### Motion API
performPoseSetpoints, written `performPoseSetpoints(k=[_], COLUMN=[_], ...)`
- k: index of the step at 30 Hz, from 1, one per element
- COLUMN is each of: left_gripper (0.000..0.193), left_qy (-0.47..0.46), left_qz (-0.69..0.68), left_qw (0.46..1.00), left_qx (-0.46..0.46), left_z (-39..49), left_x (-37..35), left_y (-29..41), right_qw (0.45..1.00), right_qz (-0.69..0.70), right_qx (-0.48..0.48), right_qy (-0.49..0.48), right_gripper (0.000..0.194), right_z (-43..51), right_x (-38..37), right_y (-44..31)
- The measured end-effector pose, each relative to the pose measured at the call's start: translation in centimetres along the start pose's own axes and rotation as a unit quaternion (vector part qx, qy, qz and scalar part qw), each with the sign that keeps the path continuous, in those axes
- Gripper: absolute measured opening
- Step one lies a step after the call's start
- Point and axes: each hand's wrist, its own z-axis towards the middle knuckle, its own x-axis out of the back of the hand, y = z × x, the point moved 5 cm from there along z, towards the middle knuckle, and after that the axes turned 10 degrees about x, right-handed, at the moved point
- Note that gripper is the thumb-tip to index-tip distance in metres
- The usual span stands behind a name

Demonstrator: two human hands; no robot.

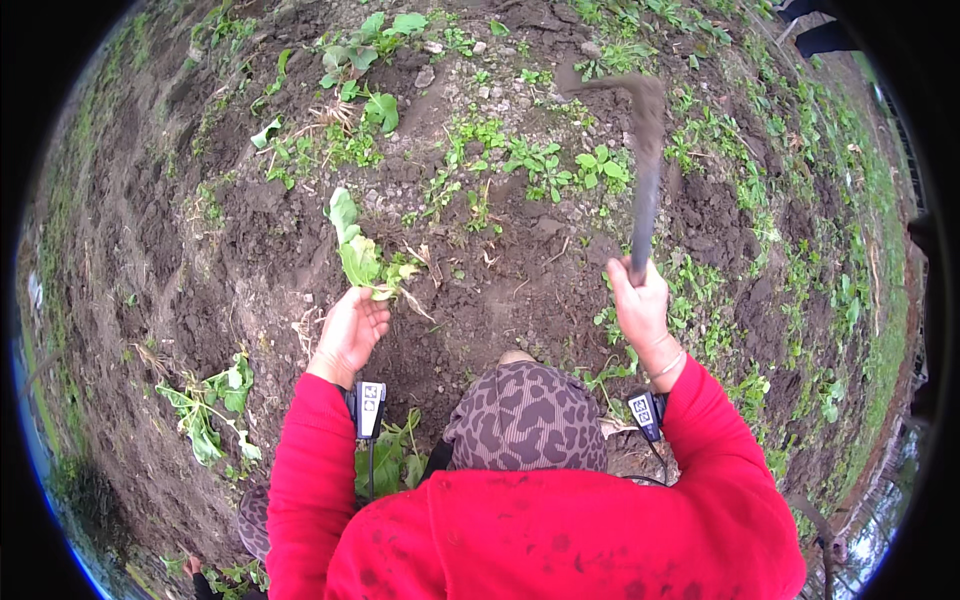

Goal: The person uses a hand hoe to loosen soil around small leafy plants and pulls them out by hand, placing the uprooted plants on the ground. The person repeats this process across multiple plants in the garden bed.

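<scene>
My left hand (352,328) holds a small uprooted leafy plant (361,259) by its base, between thumb and fingers. Its pale root points right and its leaves rise above the hand, over bare soil. On the right, my right hand (639,304) grips the shaft of a hand hoe (646,172). The hoe stands away from me, its bent, soil-coloured head (626,81) blurred near low green weeds. More of the handle is hidden in my fist. Between my hands, my knee in leopard-patterned trousers (529,409) covers some ground.
Leafy weeds (538,169) grow ahead in stony soil. Wilted plants (206,405) lie at the left. Larger leafy plants (364,56) stand at the top. Another person's hand (193,566) shows at the lower left, and dark-clad legs (821,34) at the upper right.
</scene>
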Motion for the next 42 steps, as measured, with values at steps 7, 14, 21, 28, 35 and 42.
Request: performPoseSetpoints(k=[7,14,21,28,35,42], left_gripper=[0.017,0.014,0.009,0.018,0.016,0.020], left_qy=[-0.026,-0.036,-0.004,0.039,0.011,0.053], left_qz=[-0.078,-0.154,-0.147,-0.171,-0.201,-0.076], left_qw=[0.997,0.987,0.989,0.983,0.979,0.996], left_qx=[-0.001,-0.024,-0.018,-0.056,-0.025,0.003], left_z=[1.0,3.3,4.8,5.0,4.3,3.6], left_x=[1.7,2.0,3.5,4.3,3.8,3.4], left_y=[-1.2,-1.8,-4.0,-4.8,-4.4,-5.2], right_qw=[0.815,0.866,0.981,0.858,0.935,0.997], right_qz=[-0.394,-0.302,-0.169,-0.287,-0.094,-0.045], right_qx=[-0.200,-0.136,-0.046,-0.192,-0.212,-0.051], right_qy=[-0.375,-0.376,-0.083,-0.380,-0.270,-0.044], right_gripper=[0.025,0.026,0.025,0.033,0.025,0.023], right_z=[-8.8,-7.5,0.7,-9.2,-8.6,1.0], right_x=[-0.1,-2.8,-0.7,-6.4,-2.1,2.0], right_y=[7.4,8.3,0.9,9.2,6.0,-1.4])
